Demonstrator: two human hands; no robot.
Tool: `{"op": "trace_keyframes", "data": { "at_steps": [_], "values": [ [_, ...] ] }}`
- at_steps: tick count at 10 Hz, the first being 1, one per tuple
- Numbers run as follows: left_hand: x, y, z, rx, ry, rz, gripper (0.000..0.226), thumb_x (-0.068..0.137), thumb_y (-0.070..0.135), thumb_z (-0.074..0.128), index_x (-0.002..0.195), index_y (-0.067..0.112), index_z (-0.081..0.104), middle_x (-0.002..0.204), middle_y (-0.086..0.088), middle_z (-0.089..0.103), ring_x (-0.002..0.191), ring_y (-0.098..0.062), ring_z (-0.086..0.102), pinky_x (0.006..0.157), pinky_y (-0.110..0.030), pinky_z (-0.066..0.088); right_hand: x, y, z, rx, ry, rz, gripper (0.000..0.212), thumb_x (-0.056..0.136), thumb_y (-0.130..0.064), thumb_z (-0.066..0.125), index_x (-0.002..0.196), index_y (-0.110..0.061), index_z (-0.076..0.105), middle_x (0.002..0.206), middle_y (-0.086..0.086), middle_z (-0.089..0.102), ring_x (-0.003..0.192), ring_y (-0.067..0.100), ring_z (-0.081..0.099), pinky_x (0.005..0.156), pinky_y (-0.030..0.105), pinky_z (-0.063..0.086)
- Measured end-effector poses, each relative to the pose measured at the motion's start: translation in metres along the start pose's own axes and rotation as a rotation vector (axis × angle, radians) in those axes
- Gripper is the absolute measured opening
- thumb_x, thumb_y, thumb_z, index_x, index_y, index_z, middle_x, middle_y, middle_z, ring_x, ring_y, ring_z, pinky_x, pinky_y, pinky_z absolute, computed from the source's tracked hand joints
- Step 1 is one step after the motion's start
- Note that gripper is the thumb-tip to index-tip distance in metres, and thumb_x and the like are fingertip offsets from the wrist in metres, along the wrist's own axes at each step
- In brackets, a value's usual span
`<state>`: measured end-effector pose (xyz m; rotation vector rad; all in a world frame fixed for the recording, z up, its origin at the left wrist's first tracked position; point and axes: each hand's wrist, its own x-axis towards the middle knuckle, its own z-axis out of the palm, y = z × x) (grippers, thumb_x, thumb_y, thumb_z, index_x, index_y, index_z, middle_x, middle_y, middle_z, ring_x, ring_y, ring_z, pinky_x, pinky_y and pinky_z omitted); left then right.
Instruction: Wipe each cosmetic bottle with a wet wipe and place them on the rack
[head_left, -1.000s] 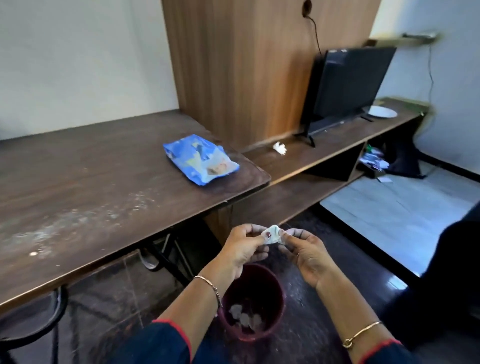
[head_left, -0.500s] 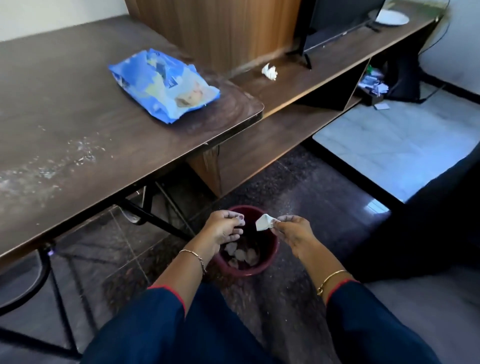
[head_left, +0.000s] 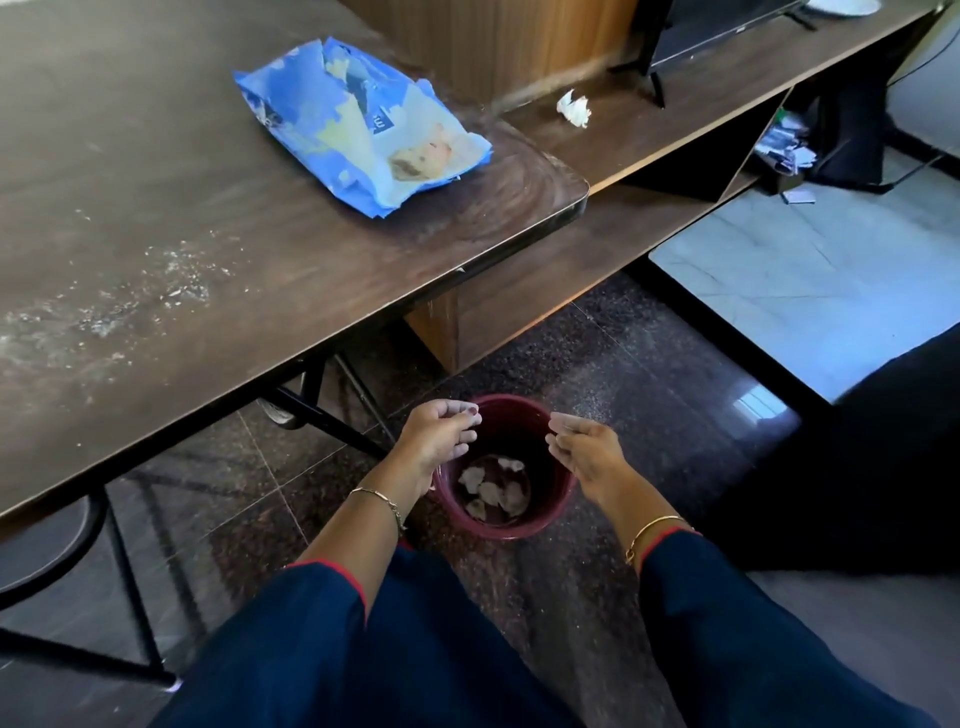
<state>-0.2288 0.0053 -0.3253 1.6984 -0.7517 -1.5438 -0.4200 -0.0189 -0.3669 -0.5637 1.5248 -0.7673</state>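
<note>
A blue wet-wipe pack (head_left: 363, 127) lies on the dark wooden table (head_left: 171, 249) near its right corner. On the floor below stands a maroon bin (head_left: 519, 421) with several crumpled used wipes (head_left: 493, 491) at its bottom. My left hand (head_left: 439, 441) hangs over the bin's left rim, fingers loosely curled, holding nothing. Over the right rim is my right hand (head_left: 584, 449), fingers together and empty. No cosmetic bottle or rack is in view.
A crumpled white tissue (head_left: 574, 108) lies on the lower wooden shelf (head_left: 675, 104), beside a monitor stand (head_left: 652, 73). A black stool (head_left: 47, 545) stands under the table at left. Dark speckled floor surrounds the bin; a dark shape fills the right side.
The folded wipe that my right hand held over the bin is gone from my fingers. Both hands have dropped closer to the bin's rim and moved apart. The view has tilted further down.
</note>
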Motion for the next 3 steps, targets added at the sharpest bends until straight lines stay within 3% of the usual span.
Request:
{"op": "trace_keyframes", "data": {
  "at_steps": [1,2,3],
  "values": [
    [-0.005,0.004,-0.003,-0.004,0.011,0.021,0.016,0.094,0.018,0.057,0.107,0.010,0.064,0.109,-0.006,0.068,0.092,-0.015,0.063,0.078,-0.024,0.053,-0.004,0.001,-0.004,0.014,0.062,-0.013,0.037,0.090,0.013,0.046,0.125,0.003,0.055,0.129,0.015,0.057,0.114,0.023,0.058,0.095,0.028,0.048],
    [-0.013,0.011,-0.002,0.019,-0.005,0.061,0.010,0.094,0.017,0.056,0.100,0.014,0.064,0.110,-0.006,0.067,0.094,-0.015,0.062,0.082,-0.026,0.053,-0.011,-0.005,-0.002,-0.041,0.126,-0.102,0.033,0.090,0.005,0.051,0.120,-0.003,0.060,0.119,0.009,0.063,0.102,0.016,0.061,0.088,0.025,0.051],
    [-0.025,0.020,0.004,0.036,-0.024,0.106,0.009,0.094,0.017,0.056,0.099,0.016,0.063,0.110,-0.005,0.066,0.100,-0.016,0.062,0.084,-0.028,0.052,-0.027,-0.019,0.003,-0.131,0.232,-0.279,0.030,0.093,-0.008,0.051,0.121,-0.010,0.062,0.118,0.001,0.063,0.105,0.015,0.060,0.095,0.030,0.049]
  ]
}}
